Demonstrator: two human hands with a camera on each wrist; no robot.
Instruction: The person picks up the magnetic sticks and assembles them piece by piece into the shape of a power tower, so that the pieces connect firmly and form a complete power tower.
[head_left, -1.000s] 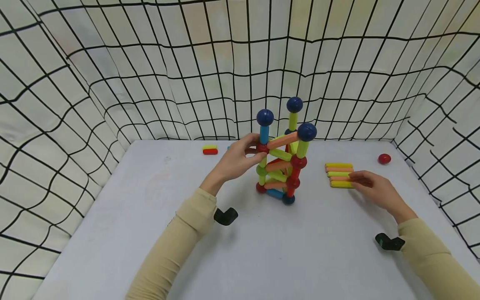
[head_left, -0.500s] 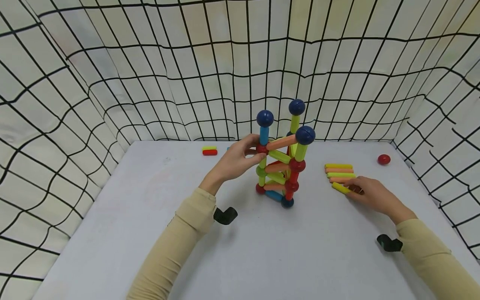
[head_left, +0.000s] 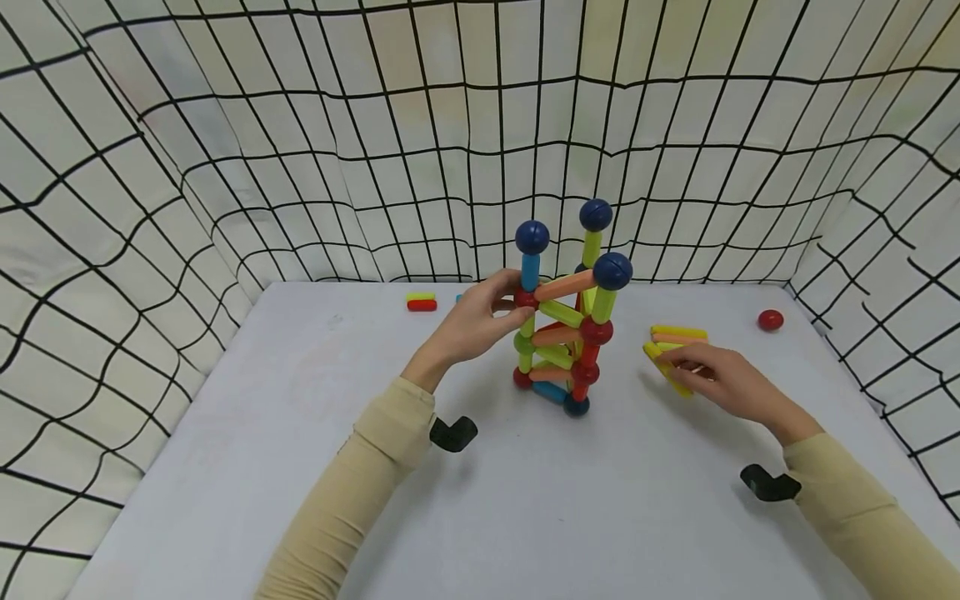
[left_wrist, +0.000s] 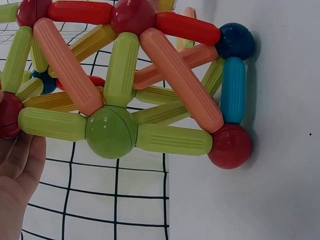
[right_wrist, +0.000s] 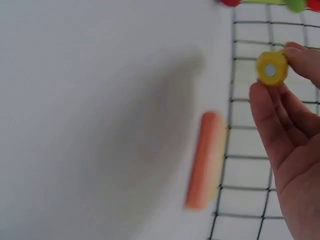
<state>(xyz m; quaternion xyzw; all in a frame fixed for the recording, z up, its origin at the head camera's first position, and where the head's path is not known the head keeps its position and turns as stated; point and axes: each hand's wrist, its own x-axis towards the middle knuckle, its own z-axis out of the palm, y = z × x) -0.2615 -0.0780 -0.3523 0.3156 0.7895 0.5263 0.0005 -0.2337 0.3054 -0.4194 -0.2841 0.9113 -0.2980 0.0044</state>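
Observation:
A tower of magnetic sticks and balls (head_left: 597,331) stands upright on the white table, with three dark blue balls at its top. My left hand (head_left: 480,321) pinches a red ball (head_left: 527,297) at the tower's upper left corner, just below a blue stick. In the left wrist view a green ball (left_wrist: 111,132) joins several sticks near those fingers. On the right, my right hand (head_left: 716,382) pinches a yellow magnetic stick (head_left: 654,354), raised above the table. The right wrist view shows that yellow stick (right_wrist: 270,70) end-on between thumb and fingers, its round magnet visible.
Several loose sticks (head_left: 678,332) lie side by side behind my right hand, partly hidden by it. A red ball (head_left: 770,320) rests at the far right. Short yellow-green and red sticks (head_left: 422,305) lie at the back left. Black netting (head_left: 465,150) encloses the table's back and sides.
My right hand has taken the nearest yellow stick from the row, lifted it and moved left. The tower's right side has shifted slightly toward me, while my left hand keeps its grip.

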